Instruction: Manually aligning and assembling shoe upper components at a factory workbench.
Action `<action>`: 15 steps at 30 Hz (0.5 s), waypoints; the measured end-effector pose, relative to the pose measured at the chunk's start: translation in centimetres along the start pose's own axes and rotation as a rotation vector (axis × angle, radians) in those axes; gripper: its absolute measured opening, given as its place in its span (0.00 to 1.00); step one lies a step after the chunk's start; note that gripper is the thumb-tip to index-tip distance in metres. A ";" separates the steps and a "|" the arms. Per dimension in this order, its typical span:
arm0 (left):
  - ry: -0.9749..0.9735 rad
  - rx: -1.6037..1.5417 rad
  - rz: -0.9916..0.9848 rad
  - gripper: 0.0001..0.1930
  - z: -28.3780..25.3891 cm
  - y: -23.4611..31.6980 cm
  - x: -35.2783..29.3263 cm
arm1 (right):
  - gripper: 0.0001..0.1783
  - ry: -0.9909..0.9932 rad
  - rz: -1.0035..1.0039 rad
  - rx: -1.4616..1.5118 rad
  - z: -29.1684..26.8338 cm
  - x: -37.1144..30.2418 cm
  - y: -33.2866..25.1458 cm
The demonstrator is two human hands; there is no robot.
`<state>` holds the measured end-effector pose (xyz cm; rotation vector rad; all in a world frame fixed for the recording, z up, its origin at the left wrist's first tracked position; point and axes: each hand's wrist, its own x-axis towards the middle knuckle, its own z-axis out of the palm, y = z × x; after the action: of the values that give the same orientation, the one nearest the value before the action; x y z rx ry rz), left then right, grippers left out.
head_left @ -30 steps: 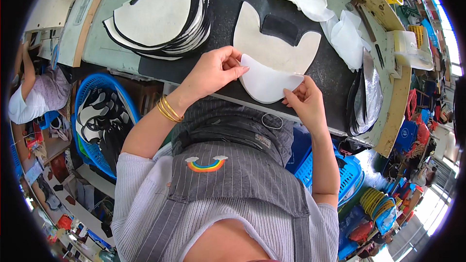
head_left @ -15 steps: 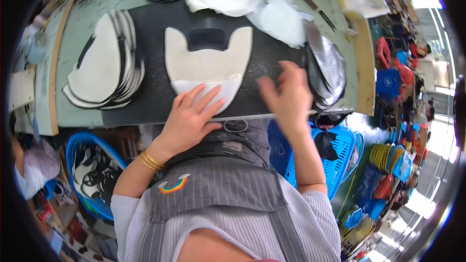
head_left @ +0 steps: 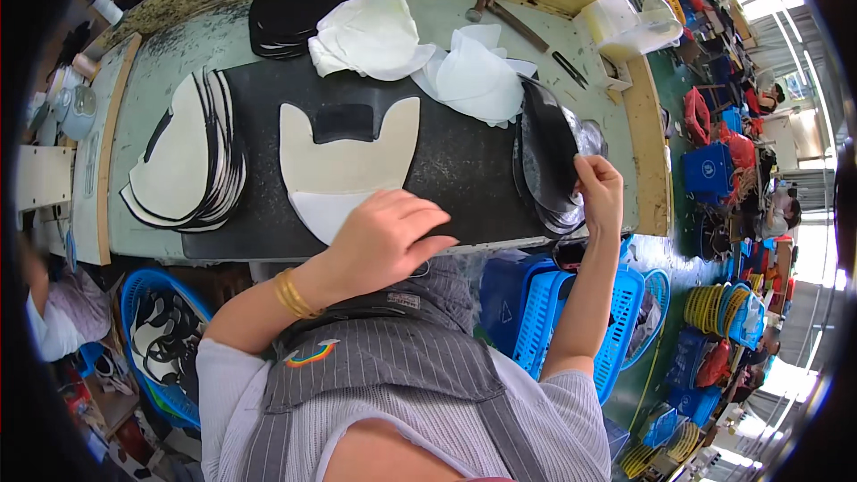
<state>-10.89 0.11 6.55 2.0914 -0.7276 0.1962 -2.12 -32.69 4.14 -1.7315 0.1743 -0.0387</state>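
A cream U-shaped piece [head_left: 348, 161] lies flat on the black mat [head_left: 446, 161], with a white curved piece [head_left: 317, 212] along its near end. A small black patch [head_left: 344, 122] shows in its notch. My left hand [head_left: 388, 241] hovers by the near end of the white piece, fingers stretched to the right and thumb apart, holding nothing. On the right, my right hand [head_left: 600, 186] pinches the edge of a curved black piece [head_left: 549, 138] at the stack of shiny dark pieces. That piece is partly lifted and tilted. Thin white pieces [head_left: 478, 76] lie beside this stack.
A stack of cream and black pieces [head_left: 174, 161] stands at left. Behind are white pieces [head_left: 366, 36], black pieces [head_left: 303, 13], a hammer [head_left: 518, 22] and black tweezers [head_left: 569, 70]. Wooden rails [head_left: 656, 143] edge the bench; blue baskets [head_left: 616, 303] stand below.
My right hand has moved right to the dark stack and taken hold of a black piece. My left hand has come off the white piece and swung right. The view has shifted.
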 end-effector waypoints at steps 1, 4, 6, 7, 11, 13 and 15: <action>0.005 0.007 -0.004 0.15 0.7 0.0 0.5 | 0.07 0.015 -0.006 0.097 0.2 0.1 -0.2; 0.036 -0.107 0.010 0.16 2.1 0.5 1.8 | 0.07 0.012 -0.105 0.055 3.6 -1.4 -2.7; 0.149 -0.438 -0.195 0.21 2.8 1.2 2.7 | 0.06 -0.121 -0.026 0.095 7.3 -3.6 -5.0; 0.214 -0.484 -0.179 0.23 3.4 1.0 2.7 | 0.06 -0.180 -0.012 0.193 9.8 -4.8 -5.3; 0.229 -0.857 -0.647 0.16 1.4 0.5 -0.3 | 0.08 -0.294 -0.143 0.240 16.0 -8.6 -5.9; 0.348 -1.125 -0.697 0.15 0.0 0.5 -1.7 | 0.09 -0.315 -0.504 -0.107 17.7 -9.3 -5.3; 0.470 -1.379 -0.700 0.11 -0.7 0.1 -3.4 | 0.13 -0.277 -0.818 -0.291 19.5 -10.0 -5.6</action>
<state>-13.64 2.09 5.67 0.7921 0.2182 -0.1807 -9.05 -11.37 7.10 -1.9706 -0.7717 -0.3844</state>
